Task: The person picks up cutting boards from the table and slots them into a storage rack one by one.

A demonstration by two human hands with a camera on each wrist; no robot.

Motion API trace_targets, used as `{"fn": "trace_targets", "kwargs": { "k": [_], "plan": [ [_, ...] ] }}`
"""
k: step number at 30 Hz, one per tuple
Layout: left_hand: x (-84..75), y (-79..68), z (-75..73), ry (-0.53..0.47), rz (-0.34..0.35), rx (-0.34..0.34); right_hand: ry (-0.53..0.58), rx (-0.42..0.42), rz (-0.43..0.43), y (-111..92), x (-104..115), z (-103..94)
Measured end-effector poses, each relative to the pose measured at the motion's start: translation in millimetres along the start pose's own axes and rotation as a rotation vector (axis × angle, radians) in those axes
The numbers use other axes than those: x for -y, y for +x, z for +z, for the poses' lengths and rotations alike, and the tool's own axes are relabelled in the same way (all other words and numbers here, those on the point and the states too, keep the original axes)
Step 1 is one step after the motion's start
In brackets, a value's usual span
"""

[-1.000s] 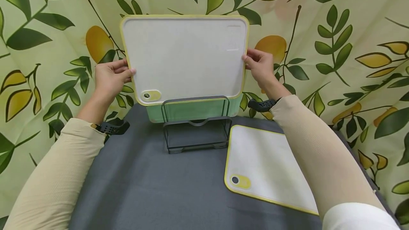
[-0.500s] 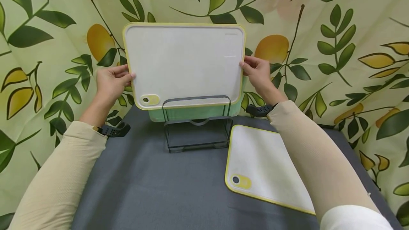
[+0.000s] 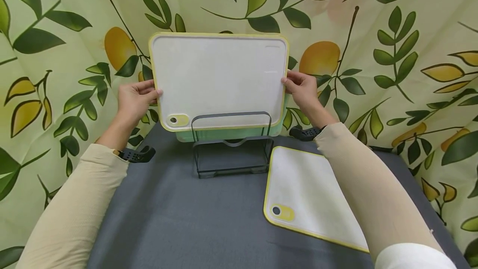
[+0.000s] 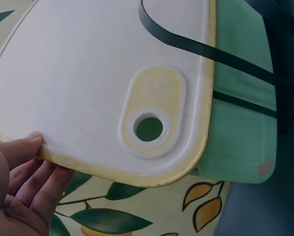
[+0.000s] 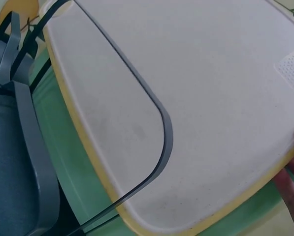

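A white cutting board with a yellow rim [image 3: 220, 78] stands upright between my hands, its lower edge down behind the front wire loop of a dark metal rack [image 3: 231, 142]. My left hand [image 3: 135, 99] pinches its left edge, thumb on the white face and fingers behind. At the right edge my right hand [image 3: 303, 91] pinches it the same way. Behind it, a green board [image 4: 243, 123] shows along the bottom and side, standing in the rack. The left wrist view shows the board's round hole near a yellow oval patch [image 4: 154, 91]. In the right wrist view only fingertips [image 5: 289, 189] show.
A second white board with a yellow rim [image 3: 310, 194] lies flat on the grey cloth-covered table [image 3: 179, 219], right of the rack and partly under my right forearm. A leaf-patterned curtain [image 3: 373, 32] hangs close behind the rack.
Both hands have lowered the held board, and its bottom edge sits further down behind the rack's front loop. Less of the green board shows below it. The rack and flat board stay put.
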State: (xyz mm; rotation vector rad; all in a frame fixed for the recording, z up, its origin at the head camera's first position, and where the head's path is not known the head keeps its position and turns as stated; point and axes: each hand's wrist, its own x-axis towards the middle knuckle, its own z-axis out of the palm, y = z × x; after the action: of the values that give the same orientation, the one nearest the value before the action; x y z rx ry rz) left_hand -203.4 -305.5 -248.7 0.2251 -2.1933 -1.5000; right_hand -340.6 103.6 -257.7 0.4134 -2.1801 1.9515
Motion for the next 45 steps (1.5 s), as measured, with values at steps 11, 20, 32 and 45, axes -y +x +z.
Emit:
{"fn": "trace_targets", "kwargs": {
  "k": [11,20,32,45],
  "plan": [
    [13.6,-3.3,8.0,-0.018,-0.015,0.002,-0.024,-0.001,0.0,-4.4,-9.1,-1.7],
    [18.5,-7.9,14.6,0.004,-0.016,0.008,-0.029,0.005,0.023,-8.5,-18.2,-4.7],
    [28.0,-11.9,20.4,-0.003,-0.005,-0.003,-0.015,0.004,0.014,-12.7,-28.1,-7.0],
    [36.3,-18.0,22.2,-0.004,-0.017,0.01,-0.005,0.018,-0.025,-22.0,-38.1,-10.0]
  ]
}}
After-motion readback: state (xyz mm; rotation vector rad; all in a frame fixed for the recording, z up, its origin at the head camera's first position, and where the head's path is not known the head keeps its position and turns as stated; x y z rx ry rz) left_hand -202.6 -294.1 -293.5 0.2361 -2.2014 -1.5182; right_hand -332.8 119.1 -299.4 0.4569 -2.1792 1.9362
